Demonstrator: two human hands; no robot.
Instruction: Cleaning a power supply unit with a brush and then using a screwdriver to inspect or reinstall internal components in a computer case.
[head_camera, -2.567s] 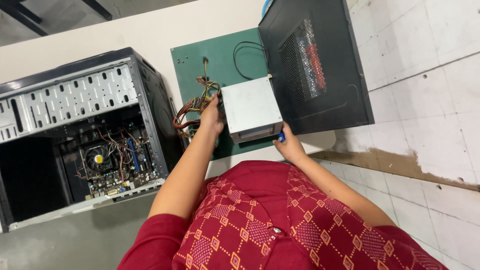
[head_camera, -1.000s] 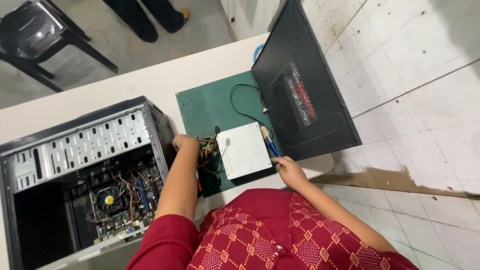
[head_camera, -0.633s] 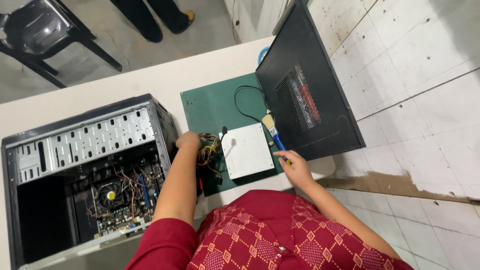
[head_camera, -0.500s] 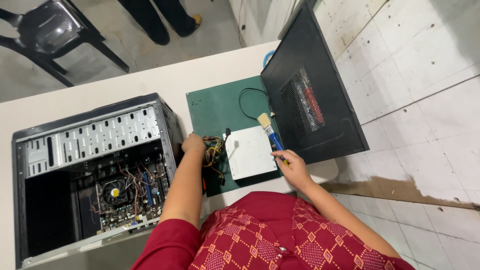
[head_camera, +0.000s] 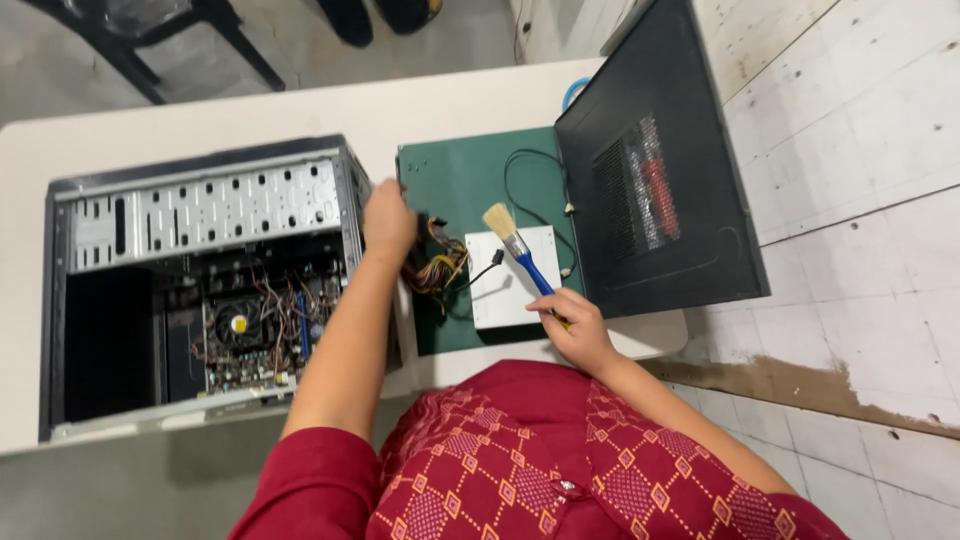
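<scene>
A white metal power supply box lies on a green mat, its bundle of coloured cables spilling out to the left. My right hand grips a paintbrush with a blue handle; its pale bristles hover over the box's top. My left hand rests by the cable bundle, against the corner of the open computer case. Whether it grips the cables I cannot tell.
The open case shows a motherboard with a fan and wiring. A black side panel leans at the table's right edge. A black chair and another person's feet are beyond the table. White tiled floor lies to the right.
The power supply has been set flat on the mat. My right hand picked up the brush and raised it over the box. My left hand moved up toward the case.
</scene>
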